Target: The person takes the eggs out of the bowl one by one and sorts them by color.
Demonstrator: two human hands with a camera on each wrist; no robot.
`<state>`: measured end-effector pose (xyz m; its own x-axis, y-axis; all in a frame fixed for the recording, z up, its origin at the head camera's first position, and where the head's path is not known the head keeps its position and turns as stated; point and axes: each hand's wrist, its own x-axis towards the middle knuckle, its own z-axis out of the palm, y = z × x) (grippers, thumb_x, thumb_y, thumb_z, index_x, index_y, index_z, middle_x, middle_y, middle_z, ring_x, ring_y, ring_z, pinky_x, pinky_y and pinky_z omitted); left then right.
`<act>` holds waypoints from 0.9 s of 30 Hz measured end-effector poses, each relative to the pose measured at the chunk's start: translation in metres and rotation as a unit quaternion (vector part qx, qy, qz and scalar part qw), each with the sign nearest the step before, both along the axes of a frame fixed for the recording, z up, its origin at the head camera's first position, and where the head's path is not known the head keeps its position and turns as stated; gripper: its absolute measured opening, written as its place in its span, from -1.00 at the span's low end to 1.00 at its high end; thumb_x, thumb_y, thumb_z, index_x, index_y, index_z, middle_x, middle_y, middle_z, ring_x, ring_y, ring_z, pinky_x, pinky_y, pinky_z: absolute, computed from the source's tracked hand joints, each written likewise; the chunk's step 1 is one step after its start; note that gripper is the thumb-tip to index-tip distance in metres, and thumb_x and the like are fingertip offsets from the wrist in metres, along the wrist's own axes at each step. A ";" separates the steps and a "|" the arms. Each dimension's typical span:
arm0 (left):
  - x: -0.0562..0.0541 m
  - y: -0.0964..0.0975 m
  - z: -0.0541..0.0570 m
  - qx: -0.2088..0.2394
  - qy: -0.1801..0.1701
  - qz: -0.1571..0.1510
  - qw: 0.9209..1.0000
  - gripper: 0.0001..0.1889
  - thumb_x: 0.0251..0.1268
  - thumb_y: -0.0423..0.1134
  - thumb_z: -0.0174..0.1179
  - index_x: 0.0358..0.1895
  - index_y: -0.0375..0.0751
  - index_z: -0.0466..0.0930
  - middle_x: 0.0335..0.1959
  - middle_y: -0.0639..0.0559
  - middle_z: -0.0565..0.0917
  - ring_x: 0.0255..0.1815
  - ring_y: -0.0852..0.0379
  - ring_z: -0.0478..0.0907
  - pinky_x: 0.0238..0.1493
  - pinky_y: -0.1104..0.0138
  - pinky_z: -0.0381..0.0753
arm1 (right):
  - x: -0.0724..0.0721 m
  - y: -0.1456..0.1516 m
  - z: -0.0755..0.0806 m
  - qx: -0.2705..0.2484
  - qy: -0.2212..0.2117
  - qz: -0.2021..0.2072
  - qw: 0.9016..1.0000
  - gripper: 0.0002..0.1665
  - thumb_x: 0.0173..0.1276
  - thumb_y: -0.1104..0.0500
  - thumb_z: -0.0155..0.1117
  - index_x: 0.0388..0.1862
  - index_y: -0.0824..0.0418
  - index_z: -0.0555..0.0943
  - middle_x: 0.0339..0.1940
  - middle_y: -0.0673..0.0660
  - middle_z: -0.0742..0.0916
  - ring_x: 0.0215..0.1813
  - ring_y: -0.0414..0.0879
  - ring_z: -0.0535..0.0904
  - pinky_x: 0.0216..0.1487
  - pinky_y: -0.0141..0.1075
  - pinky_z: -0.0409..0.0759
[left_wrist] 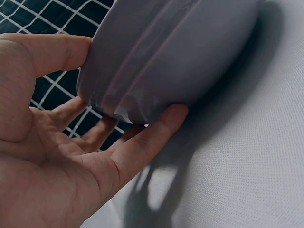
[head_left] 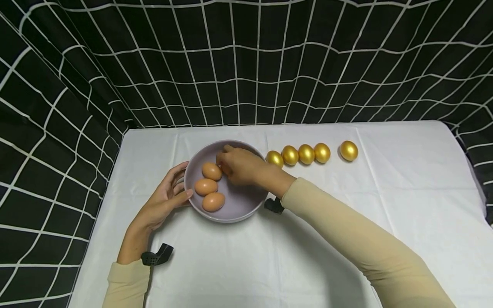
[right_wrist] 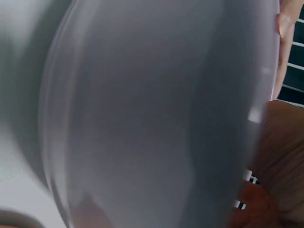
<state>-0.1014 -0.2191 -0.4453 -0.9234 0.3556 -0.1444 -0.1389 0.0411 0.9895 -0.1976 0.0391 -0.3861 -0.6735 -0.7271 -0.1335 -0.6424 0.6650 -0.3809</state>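
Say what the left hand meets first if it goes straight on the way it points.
The bowl, most likely at once: in the left wrist view, the left hand's fingers touch its outer side.

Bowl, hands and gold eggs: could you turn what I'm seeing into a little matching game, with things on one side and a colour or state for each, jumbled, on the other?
Things:
1. Bowl
2. Left hand
3. Right hand
4. Gold eggs

Descriptions:
a. reaching inside the bowl
b. five in all, one set apart
c. pale purple
d. holding the bowl's side

Pairs: 1-c, 2-d, 3-a, 4-b
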 end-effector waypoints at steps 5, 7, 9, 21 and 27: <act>-0.001 0.000 0.001 -0.004 0.003 0.000 1.000 -0.15 0.54 -0.37 0.20 0.73 0.05 -0.07 0.70 -0.16 0.10 0.43 0.12 0.44 0.14 0.29 0.76 | 0.001 -0.002 -0.001 0.007 0.001 0.000 1.000 -0.73 0.24 0.40 0.39 -0.11 0.18 0.66 -0.21 0.10 0.57 -0.27 -0.05 0.50 -0.21 -0.27 0.49; -0.002 0.001 0.001 -0.003 0.004 -0.001 1.000 -0.15 0.54 -0.38 0.19 0.73 0.05 -0.07 0.70 -0.16 0.09 0.43 0.12 0.45 0.14 0.28 0.77 | 0.002 -0.002 0.000 0.007 0.004 0.000 1.000 -0.76 0.27 0.40 0.36 -0.11 0.19 0.66 -0.22 0.11 0.57 -0.27 -0.04 0.51 -0.21 -0.25 0.52; -0.002 0.001 0.000 -0.002 0.005 0.000 1.000 -0.15 0.54 -0.38 0.19 0.73 0.05 -0.07 0.70 -0.16 0.09 0.43 0.13 0.45 0.13 0.29 0.77 | 0.004 -0.001 0.000 0.009 0.007 0.001 1.000 -0.77 0.32 0.38 0.33 -0.08 0.18 0.66 -0.21 0.12 0.58 -0.26 -0.03 0.53 -0.20 -0.23 0.55; 0.000 0.003 0.001 0.004 -0.002 0.004 1.000 -0.14 0.53 -0.39 0.20 0.73 0.02 -0.06 0.69 -0.16 0.11 0.40 0.16 0.48 0.10 0.30 0.78 | 0.015 0.013 0.007 0.008 0.023 -0.009 1.000 -0.63 0.22 0.36 0.41 0.02 0.15 0.63 -0.14 0.13 0.58 -0.21 -0.02 0.54 -0.16 -0.22 0.58; 0.000 0.002 0.001 0.002 -0.002 0.007 1.000 -0.14 0.52 -0.39 0.21 0.73 0.03 -0.05 0.69 -0.16 0.12 0.42 0.13 0.47 0.11 0.29 0.78 | 0.020 0.020 0.012 0.005 0.040 -0.014 0.999 -0.62 0.21 0.33 0.42 0.02 0.11 0.65 -0.15 0.10 0.60 -0.19 0.01 0.56 -0.19 -0.14 0.58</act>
